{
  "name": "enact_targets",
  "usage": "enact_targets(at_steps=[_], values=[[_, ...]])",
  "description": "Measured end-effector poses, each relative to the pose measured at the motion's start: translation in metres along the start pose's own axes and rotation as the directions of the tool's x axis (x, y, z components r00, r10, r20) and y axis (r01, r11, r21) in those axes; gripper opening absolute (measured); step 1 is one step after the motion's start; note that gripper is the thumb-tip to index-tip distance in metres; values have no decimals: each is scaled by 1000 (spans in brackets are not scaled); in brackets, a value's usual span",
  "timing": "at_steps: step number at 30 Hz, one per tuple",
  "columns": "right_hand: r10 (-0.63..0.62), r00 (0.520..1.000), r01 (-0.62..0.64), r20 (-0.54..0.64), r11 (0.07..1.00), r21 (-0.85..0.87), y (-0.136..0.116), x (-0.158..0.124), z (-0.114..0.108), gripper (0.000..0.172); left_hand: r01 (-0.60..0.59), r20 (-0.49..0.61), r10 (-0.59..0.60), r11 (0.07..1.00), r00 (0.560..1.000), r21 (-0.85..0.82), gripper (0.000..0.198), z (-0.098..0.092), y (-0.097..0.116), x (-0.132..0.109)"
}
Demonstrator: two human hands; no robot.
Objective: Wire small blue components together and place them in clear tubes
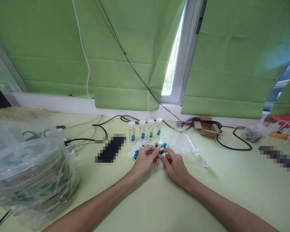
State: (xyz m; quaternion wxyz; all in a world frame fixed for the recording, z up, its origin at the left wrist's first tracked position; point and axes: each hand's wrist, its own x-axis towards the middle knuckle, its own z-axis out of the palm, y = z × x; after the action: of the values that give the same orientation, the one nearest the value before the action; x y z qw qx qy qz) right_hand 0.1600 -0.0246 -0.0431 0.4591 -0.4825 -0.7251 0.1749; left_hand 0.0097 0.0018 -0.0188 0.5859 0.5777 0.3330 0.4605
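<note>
Both hands meet over the middle of the pale green table. My left hand (146,158) is closed, pinching a small blue and dark part (160,152) with thin metal pieces. From the other side, my right hand (174,163) grips the same part between bent fingers. Just behind the hands lies another blue piece (164,145), and a blue piece (136,155) rests left of my left hand beside white caps (131,155). Behind them, several clear tubes (142,130) with white caps stand upright in a row, holding blue or green pieces.
Clear empty tubes (181,143) lie behind my right hand, with a loose white cap (206,162) farther right. An open cardboard box (206,127) and black cables (234,148) are at the back right. A blurred dark object (111,149) lies left; a plastic-wrapped reel (31,174) fills the far left.
</note>
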Motion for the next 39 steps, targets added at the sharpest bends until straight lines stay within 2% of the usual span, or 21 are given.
enact_targets(at_steps=[15,21,36,39], values=[[-41,999,41,1,999,-31,1,2,0,43,16,8,-16,1000,1000,-2,37,2,0,0],[7,1000,-7,-21,1000,-21,0,1,0,22,2,2,-2,1000,1000,-14,35,-1,1,0],[-23,1000,23,2,1000,19,3,1,0,18,-9,21,9,1000,1000,-3,35,-1,-1,1],[-21,1000,21,8,1000,20,1,2,0,22,-5,21,5,1000,1000,-8,35,0,0,1]])
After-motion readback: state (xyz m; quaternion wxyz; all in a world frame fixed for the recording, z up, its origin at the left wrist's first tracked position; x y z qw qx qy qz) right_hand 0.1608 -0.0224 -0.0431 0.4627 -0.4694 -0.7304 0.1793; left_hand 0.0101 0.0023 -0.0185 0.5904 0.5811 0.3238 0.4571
